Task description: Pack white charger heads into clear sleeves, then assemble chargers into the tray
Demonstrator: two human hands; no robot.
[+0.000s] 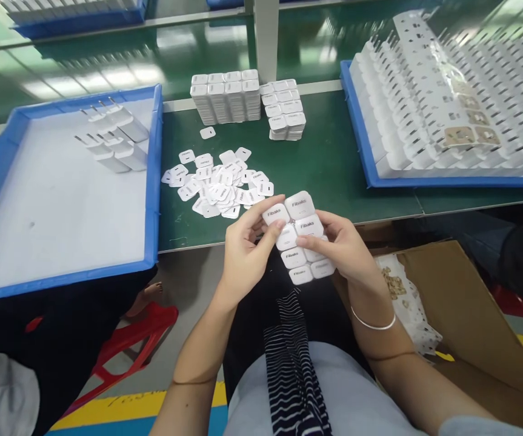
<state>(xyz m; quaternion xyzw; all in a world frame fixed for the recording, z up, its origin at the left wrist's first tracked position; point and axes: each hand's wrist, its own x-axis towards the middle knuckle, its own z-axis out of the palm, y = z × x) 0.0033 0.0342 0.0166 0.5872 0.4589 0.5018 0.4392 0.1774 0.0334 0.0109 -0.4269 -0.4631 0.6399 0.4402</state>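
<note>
Between my two hands, above my lap at the table's front edge, is a sheet of white labels (pixel 299 257) in two columns, printed "Fibaks". My left hand (pixel 254 242) grips its upper left side, thumb on top and fingers behind. On the right side, my right hand (pixel 340 242) pinches the sheet, its thumb lying across the middle labels. Just beyond my left hand lies a loose heap of single white labels (pixel 220 184) on the green table (pixel 325 157). Whether a label is partly detached from the sheet I cannot tell.
Behind the heap stand a tall stack of label sheets (pixel 225 100) and a smaller stack (pixel 285 112). A blue-rimmed tray (pixel 152 230) at left holds several white plug housings (pixel 122 142). Another blue tray (pixel 370 172) at right is full of housings. Below right is a cardboard box (pixel 461 303).
</note>
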